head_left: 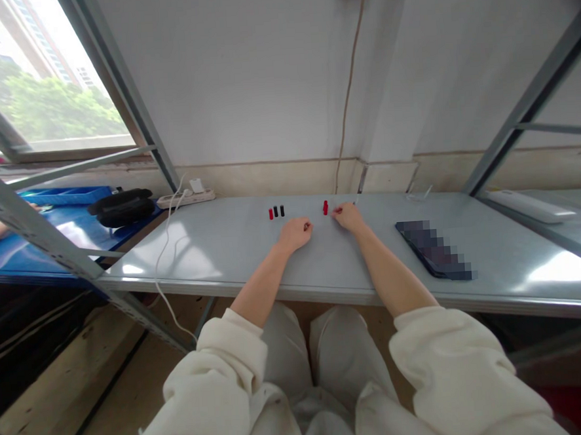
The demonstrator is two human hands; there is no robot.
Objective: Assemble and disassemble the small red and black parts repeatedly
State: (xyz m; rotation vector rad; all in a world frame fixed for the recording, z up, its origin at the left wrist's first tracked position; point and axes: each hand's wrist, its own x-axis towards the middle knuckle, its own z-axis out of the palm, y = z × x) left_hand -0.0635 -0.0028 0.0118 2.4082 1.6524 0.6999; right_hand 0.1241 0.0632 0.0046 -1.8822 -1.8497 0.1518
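Closely, smooth gray tabletop (244, 260), red and black cylinders (282, 211), hands (295, 234) (349, 218) curled, grip unclear.

Grey table (234, 254), red and black cylinders (282, 211), cream sleeves (456, 358), blue tray (67, 196)

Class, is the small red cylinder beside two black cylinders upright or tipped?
Upright: the red cylinder looks taller than wide, its long side vertical like the black cylinders beside it.

Power strip (188, 198) at back left of table (224, 254), cylinder trio (276, 212) near frame centre, phone (430, 251) lower right of trio, pouch (122, 209) on side table (41, 242), frame left.
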